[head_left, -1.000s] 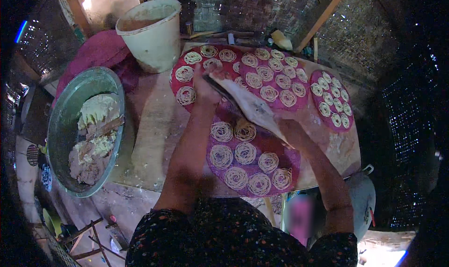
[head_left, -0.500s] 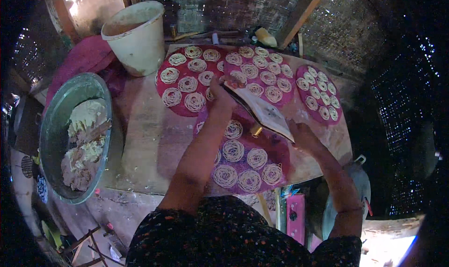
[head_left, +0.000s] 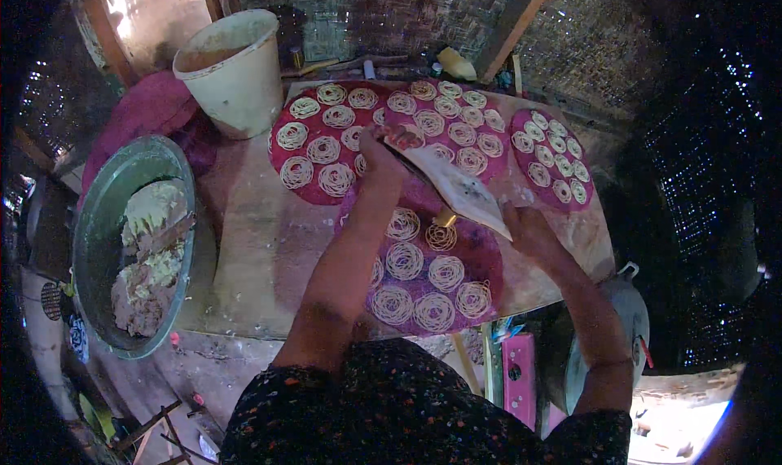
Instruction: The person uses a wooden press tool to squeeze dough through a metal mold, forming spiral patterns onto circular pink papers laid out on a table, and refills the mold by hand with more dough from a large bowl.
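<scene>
- Board (head_left: 464, 189): spans slantwise between both hands, above the front mat (head_left: 482, 253). A brass tube (head_left: 445, 219) projects from its underside.
- Left hand (head_left: 381, 154): fingers are curled around the board's far-left end.
- Right hand (head_left: 528, 233): fingers are closed around the near-right end.
- Coil (head_left: 441, 238): lies on the front mat, directly below the tube. Contact between them cannot be confirmed.
- Risk, crushed coil: could result from lowering the board too far.
- Risk, lopsided coil: could result from uneven hand pressure or a jerky circling motion.
- Risk, merged rings: neighbouring rings (head_left: 403, 260) lie close by; a wide swing could lay strands across them.
- Risk, smeared rings: the left forearm (head_left: 344, 257) passes over the mat's left side and hides some rings; a dropped elbow could drag them.
- Risk, shifted mat: its near edge lies at the desk (head_left: 252, 261) edge, beside the shirt (head_left: 391, 396); leaning in could catch it.
</scene>
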Motion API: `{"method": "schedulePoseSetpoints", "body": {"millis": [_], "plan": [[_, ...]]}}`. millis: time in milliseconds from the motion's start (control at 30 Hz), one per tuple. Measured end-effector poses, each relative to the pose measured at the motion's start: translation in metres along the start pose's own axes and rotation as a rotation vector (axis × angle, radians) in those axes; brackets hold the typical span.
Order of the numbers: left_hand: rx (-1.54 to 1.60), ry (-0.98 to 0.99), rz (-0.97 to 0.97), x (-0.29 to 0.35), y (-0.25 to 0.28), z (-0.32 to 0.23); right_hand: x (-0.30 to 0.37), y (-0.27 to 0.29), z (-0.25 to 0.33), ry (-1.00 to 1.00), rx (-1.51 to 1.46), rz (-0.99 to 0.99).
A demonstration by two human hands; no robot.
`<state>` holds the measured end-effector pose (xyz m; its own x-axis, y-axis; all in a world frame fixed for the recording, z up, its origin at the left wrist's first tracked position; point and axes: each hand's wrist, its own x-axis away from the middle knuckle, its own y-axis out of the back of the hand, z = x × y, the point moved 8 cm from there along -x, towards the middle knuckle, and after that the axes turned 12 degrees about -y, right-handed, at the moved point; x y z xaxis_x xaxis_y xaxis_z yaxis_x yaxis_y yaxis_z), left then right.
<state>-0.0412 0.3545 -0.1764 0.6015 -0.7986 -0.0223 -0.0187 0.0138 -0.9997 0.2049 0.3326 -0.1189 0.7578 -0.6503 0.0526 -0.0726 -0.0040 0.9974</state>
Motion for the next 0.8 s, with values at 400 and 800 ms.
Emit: {"method": "schedulePoseSetpoints", "body": {"millis": [400, 800], "plan": [[0.015, 0.084, -0.241, 0.028, 0.044, 0.033, 0.029, -0.038, -0.022, -0.152, -0.095, 0.174], [0.218, 0.151, 0.104, 0.015, 0.057, 0.020, 0.034, -0.098, 0.036, -0.382, -2.509, 0.797]]}}
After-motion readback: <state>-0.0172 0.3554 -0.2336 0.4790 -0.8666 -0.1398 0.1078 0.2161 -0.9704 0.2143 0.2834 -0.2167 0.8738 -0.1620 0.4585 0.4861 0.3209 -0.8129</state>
